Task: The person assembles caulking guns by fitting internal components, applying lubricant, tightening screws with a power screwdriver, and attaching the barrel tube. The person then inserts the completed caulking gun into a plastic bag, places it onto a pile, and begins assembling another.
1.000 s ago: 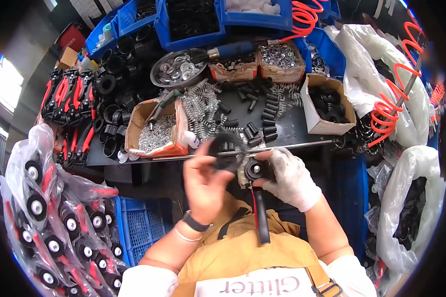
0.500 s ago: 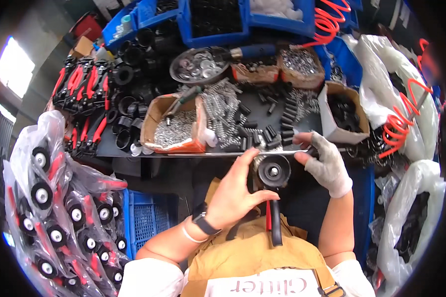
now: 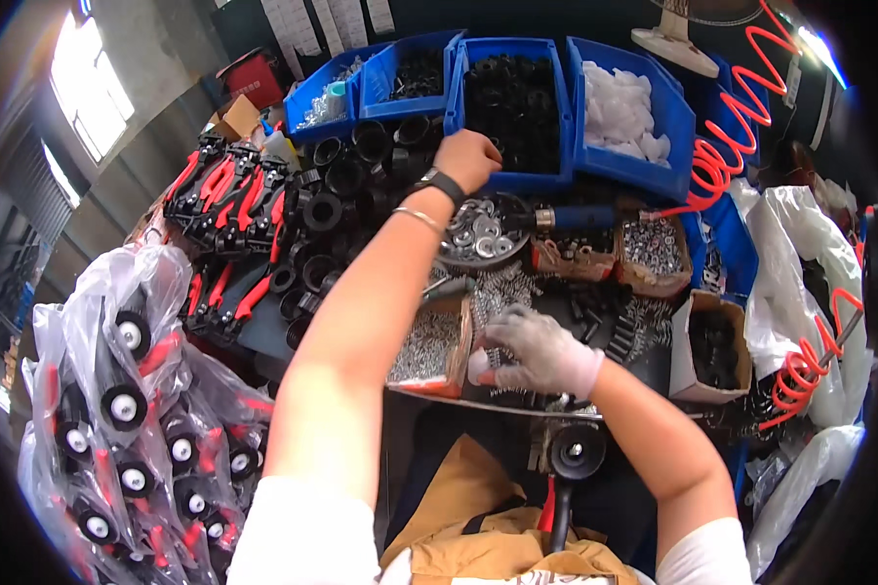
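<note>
Fingers of the bare left hand (image 3: 466, 164) bend down at the near left corner of a blue parts bin (image 3: 537, 181) that holds small black pieces; whether they grip anything cannot be told. A dark-banded watch (image 3: 445, 185) circles that wrist.

The gloved right hand (image 3: 541, 353) reaches left over loose coil springs (image 3: 505, 285), its fingers curled and bare-tipped, just beside a small white plastic piece (image 3: 478, 367); whether the two touch is unclear. Left of it stands an open cardboard box (image 3: 462, 341) of small metal fasteners.

At the near edge of the bench, right of the middle, sits a black disc-headed assembly (image 3: 568, 468), a metal stud at its centre, its black handle and red strip pointing toward the person. Both hands are clear of it.

Farther back lie a round dish (image 3: 483, 265) of washers and a blue power screwdriver (image 3: 583, 216) to its right. Short black tubes (image 3: 621, 336) lie right of the gloved hand. Bagged white-hubbed wheels (image 3: 125, 406) fill the near left.
</note>
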`<state>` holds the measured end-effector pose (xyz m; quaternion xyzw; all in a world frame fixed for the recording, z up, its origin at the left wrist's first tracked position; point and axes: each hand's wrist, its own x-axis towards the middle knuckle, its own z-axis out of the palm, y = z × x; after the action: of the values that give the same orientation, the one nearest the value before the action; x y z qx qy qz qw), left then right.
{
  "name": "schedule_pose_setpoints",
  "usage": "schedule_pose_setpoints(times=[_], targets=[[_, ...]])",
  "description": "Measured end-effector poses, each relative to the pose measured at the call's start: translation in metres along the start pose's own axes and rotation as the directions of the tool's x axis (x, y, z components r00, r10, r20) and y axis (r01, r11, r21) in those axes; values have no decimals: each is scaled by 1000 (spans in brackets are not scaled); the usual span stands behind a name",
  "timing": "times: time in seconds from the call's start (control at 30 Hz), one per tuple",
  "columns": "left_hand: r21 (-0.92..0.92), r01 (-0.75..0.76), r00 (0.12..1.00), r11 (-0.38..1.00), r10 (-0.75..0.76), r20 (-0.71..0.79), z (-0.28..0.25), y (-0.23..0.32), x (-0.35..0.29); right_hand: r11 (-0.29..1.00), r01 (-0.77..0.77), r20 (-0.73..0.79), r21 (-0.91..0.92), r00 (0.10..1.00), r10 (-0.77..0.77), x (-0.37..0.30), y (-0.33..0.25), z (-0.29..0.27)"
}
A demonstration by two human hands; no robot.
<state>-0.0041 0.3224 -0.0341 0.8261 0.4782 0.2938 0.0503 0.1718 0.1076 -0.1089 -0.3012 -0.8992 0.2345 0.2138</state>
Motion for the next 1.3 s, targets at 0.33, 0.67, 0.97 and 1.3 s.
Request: schedule_pose_setpoints(times=[0.33,0.67,0.97,1.3], targets=[[355,57,965,933,-143,219,63,-19,80,908,-269,-98,323,944,315,-67,-41,-36],[425,-78,947,902,200,-252,40,8,16,468,83,-389,880,693,607,-109,-66,-18],[-977,211,973,-26,-88,212,-10,128,-183,845,-305,-592,440,609,528,-140,-59,-4],[-910,126,974,395,-226,37,41,205,-331,883,-284,-745,-373,659,-103,-143,-78,-1]])
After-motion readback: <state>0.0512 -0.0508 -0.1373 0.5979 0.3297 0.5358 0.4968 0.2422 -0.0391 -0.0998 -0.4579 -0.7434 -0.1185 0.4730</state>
